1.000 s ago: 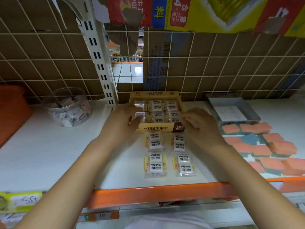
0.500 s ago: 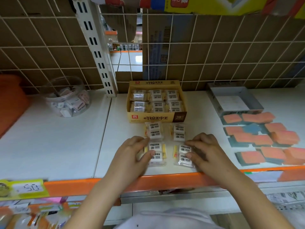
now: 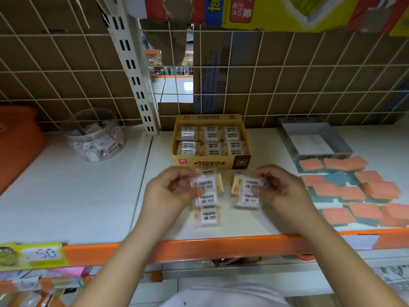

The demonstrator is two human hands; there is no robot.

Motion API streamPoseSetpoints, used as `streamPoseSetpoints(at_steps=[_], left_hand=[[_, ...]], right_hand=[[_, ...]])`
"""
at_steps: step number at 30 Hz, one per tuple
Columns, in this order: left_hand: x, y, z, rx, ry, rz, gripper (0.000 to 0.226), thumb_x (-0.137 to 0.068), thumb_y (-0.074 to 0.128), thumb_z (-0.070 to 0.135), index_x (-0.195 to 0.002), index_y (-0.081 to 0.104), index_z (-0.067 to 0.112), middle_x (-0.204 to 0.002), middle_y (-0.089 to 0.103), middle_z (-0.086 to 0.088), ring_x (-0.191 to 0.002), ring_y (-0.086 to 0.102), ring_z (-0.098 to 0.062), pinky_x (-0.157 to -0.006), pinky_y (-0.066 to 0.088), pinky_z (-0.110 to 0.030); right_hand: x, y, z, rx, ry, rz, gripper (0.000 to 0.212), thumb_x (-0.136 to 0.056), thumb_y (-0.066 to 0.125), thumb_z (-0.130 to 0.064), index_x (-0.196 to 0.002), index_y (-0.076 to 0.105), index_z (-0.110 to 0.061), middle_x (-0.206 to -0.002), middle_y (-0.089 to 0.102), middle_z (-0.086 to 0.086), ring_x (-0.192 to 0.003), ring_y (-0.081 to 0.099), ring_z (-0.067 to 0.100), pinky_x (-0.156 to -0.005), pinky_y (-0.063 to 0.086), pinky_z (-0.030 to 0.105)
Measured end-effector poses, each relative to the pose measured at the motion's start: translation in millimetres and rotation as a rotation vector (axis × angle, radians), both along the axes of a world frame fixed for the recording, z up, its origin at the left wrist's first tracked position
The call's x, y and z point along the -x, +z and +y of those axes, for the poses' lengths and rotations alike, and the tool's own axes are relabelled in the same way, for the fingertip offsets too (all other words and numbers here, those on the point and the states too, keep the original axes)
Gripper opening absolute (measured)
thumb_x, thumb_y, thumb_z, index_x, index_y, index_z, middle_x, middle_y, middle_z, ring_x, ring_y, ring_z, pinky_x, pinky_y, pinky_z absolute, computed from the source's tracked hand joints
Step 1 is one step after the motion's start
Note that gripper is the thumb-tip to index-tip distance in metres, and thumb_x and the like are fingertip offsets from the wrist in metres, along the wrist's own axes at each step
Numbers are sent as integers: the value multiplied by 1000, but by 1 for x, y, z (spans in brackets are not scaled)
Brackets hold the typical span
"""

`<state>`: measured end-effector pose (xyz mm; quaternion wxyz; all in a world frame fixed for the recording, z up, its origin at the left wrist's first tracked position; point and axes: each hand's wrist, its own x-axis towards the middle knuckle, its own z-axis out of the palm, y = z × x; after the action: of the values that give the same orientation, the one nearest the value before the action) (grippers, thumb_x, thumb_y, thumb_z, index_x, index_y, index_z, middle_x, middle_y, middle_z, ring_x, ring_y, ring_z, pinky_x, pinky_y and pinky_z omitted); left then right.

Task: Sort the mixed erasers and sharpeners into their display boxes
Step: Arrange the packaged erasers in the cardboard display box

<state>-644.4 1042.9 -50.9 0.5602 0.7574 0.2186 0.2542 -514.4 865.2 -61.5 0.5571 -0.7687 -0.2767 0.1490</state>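
A yellow display box (image 3: 211, 163) with several wrapped 2B erasers inside stands at the back of the white shelf. In front of it my left hand (image 3: 170, 191) pinches a clear eraser pack (image 3: 207, 191) lifted off the shelf. My right hand (image 3: 281, 191) pinches a second eraser pack (image 3: 249, 192), also raised. One more eraser pack (image 3: 208, 217) lies flat on the shelf below the left one. Other packs sit partly hidden behind the held ones.
A grey open box (image 3: 314, 140) stands at the back right, with several orange-and-blue pieces (image 3: 352, 191) spread in front of it. A clear jar (image 3: 96, 135) of small items sits at the left. The orange shelf edge (image 3: 199, 247) runs along the front.
Both hands came back from the yellow box to the loose packs. They have each picked up a pack and lifted it off the shelf.
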Motion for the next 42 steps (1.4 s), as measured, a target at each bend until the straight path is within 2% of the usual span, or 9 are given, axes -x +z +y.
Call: streamPoseSetpoints(at_steps=[3, 8, 12, 16, 21, 27, 32, 36, 42], left_hand=[[-20, 19, 20, -24, 29, -65, 33, -68, 73, -5, -78, 63, 24, -57, 54, 9, -49, 48, 2, -53, 42, -9], [-68, 34, 62, -168, 80, 26, 20, -77, 69, 5, -92, 63, 18, -81, 61, 10, -71, 60, 0, -62, 49, -12], [-101, 29, 84, -246, 125, 130, 24, -78, 70, 9, -101, 65, 13, -96, 62, 2, -89, 60, -14, -77, 48, -22], [-116, 20, 96, -309, 72, 256, 29, -84, 64, 12, -113, 62, 13, -107, 61, -3, -89, 58, -13, -65, 44, -14], [-122, 15, 105, -669, 103, 359, 34, -89, 57, 15, -123, 57, 13, -124, 54, -4, -112, 51, -19, -83, 34, -19], [-118, 13, 105, -945, -166, 400, 29, -94, 48, 23, -117, 62, 13, -126, 55, -4, -114, 51, -20, -92, 40, -29], [-116, 8, 107, -919, -164, 451, 29, -95, 46, 24, -116, 63, 13, -122, 57, -6, -108, 55, -19, -86, 42, -25], [-96, 17, 88, -850, -100, 321, 32, -94, 50, 22, -125, 57, 16, -129, 53, -3, -116, 50, -22, -89, 39, -28], [-29, -7, 33, -725, -139, 114, 23, -84, 56, 17, -102, 68, 13, -102, 65, -5, -94, 59, -23, -79, 41, -27]], right_hand=[[-16, 19, 18, -39, -30, -50, 36, -78, 64, 6, -81, 58, -29, -88, 61, -10, -80, 58, 7, -64, 49, 12], [-56, 40, 56, 63, -61, -185, 19, -86, 61, -9, -103, 60, -17, -100, 59, -6, -85, 56, 2, -56, 41, 0], [-88, 36, 89, 119, -102, -241, 20, -88, 57, -9, -107, 60, -16, -112, 57, 3, -99, 58, 16, -71, 49, 16], [-106, 26, 108, 284, -68, -276, 25, -91, 52, -9, -115, 58, -10, -114, 56, 8, -88, 55, 13, -60, 44, 15], [-111, 21, 108, 543, -72, -569, 24, -92, 50, -18, -112, 61, -12, -113, 56, 10, -108, 50, 25, -90, 40, 35], [-107, 17, 105, 593, 99, -675, 25, -91, 52, -31, -103, 65, -14, -102, 59, 6, -94, 56, 22, -82, 48, 38], [-104, 14, 104, 587, 73, -674, 26, -93, 50, -31, -103, 66, -13, -102, 62, 7, -95, 58, 22, -82, 47, 37], [-79, 23, 89, 419, -19, -650, 24, -93, 49, -21, -110, 63, -10, -108, 58, 6, -102, 50, 19, -77, 33, 26], [-19, 3, 26, 330, -63, -461, 15, -89, 55, -11, -97, 67, -7, -97, 58, 5, -95, 53, 21, -82, 42, 31]])
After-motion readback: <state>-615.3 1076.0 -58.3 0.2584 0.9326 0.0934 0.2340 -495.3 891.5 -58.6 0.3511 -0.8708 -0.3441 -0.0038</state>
